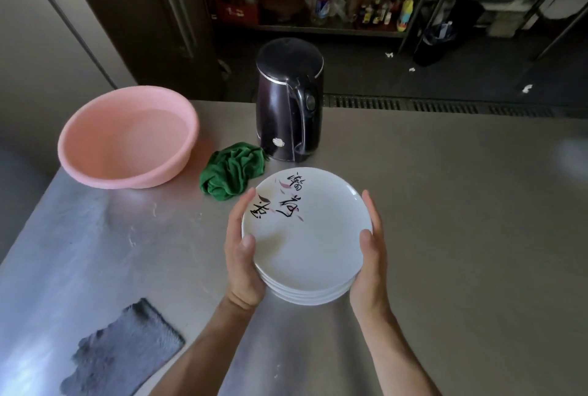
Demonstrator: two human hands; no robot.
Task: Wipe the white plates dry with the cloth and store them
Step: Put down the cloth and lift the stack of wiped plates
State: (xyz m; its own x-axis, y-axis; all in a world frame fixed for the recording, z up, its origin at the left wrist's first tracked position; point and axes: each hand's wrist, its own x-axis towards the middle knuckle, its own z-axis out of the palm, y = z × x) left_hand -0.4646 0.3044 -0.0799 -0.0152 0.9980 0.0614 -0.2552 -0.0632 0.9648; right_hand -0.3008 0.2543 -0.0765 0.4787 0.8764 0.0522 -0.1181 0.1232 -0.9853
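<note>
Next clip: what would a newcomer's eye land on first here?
A stack of white plates, the top one painted with black calligraphy, is held at centre between the left hand and right hand. Behind it on the steel table are a pink basin at left, a black kettle, and a crumpled green cloth between them. A grey cloth lies flat at near left.

Top plate — black brush-script characters were not legible; kettle behind the plate bore a round sticker, unreadable.
</note>
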